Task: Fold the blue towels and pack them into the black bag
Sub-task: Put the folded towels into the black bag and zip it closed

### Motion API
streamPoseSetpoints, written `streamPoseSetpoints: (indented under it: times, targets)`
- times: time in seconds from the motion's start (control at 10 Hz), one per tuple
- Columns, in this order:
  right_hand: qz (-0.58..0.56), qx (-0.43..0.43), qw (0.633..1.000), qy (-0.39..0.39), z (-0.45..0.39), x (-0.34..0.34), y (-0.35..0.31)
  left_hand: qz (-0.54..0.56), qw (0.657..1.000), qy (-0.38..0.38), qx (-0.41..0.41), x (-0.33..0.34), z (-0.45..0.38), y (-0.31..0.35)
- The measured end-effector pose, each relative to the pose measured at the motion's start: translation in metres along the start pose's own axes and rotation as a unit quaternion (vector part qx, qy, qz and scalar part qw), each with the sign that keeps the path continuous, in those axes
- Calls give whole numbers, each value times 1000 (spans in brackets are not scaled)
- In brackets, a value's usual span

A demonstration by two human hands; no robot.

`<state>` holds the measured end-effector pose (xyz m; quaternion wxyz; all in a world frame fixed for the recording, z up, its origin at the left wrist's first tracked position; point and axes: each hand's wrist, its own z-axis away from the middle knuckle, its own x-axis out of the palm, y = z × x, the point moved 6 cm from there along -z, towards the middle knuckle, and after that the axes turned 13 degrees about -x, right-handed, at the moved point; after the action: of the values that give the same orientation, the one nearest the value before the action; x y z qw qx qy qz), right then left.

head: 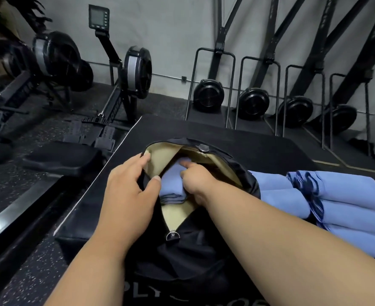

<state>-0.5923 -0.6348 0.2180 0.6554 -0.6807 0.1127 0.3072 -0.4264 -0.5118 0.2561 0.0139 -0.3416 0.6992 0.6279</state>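
1. Black bag (pixel 195 246): the largest of the task's things, one in number, lying on the black table (pixel 248 133) directly under both forearms. Its fabric looks thin and limp, so I judge it will collapse shut unless the mouth is held; the zipper edge is the sensible place to take hold. The tan lining (pixel 160 157) shows through the unzipped opening.

2. Stack of folded blue towels (pixel 327 202): lies on the table just to the right of the right hand, beside the bag. I count about four folded layers, though the edges blur together, so the number is not certain. They look soft, light and not fragile, likely to spring open or slide apart; gripping a whole fold from both sides should keep its shape.

3. Folded blue towel (pixel 171 184) inside the bag: one, sitting in the opening between the two hands, partly sunk against the lining.

4. Left hand (pixel 129 188): fingers spread and curled over the bag's left rim, holding the opening wide.

5. Right hand (pixel 195 177): inside the opening, fingers bent round the towel's right side, forefinger extended along its top, apparently pressing it down.

6. Snap button (pixel 203 148) and zipper pull (pixel 172 235): one each, beyond the hands and nearer than them.
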Motion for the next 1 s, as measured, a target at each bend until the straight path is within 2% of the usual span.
streamPoseSetpoints:
  times: [0.3,0.6,0.8,0.9,1.0]
  targets:
    - [-67,41,996,41,-32,15,15,14,1000,-24,-5,-10,-2,-2]
    - [-11,-7,999,48,-24,15,8,29,999,-37,1,-11,3,-3]
    - [8,-41,998,45,21,-1,-6,26,999,-37,-1,-7,6,-1]
    - [39,-105,993,41,62,-21,-19,14,999,-44,11,-4,5,0]
    - [42,-140,987,72,117,-57,-28,-8,999,-43,18,-1,5,3]
